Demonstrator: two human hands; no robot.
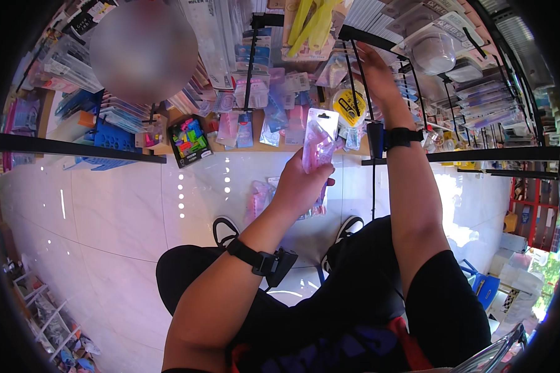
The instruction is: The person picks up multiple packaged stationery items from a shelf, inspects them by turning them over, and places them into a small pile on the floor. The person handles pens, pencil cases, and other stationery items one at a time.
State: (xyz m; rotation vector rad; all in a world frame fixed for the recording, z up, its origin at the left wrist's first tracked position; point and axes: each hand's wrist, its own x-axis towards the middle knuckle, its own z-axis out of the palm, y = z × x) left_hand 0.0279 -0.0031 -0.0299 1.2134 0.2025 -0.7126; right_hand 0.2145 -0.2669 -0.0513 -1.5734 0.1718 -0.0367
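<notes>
My left hand (pixel 297 185) is closed around the lower part of a pink blister pack (pixel 320 138), a clear plastic front on a card with a hang hole, held upright in front of the shelf. More packets may be under my fingers; their overlap hides this. Reaching forward, my right hand (pixel 378 73) is among the black display hooks (pixel 356 78) on the right. Dimness and the hooks partly hide its fingers, and whether they grip anything is unclear. Beside it sits a round yellow-and-clear package (pixel 349 107). Pink packets (pixel 259 198) lie on the floor below my left hand.
Packaged goods fill the shelf ahead, including a black box of coloured pieces (pixel 191 140) and a blue perforated basket (pixel 115 133). Yellow packaged items (pixel 311 28) hang above. A black shelf edge (pixel 479 154) runs at right. My shoes (pixel 225 231) rest on the tiled floor (pixel 112 211).
</notes>
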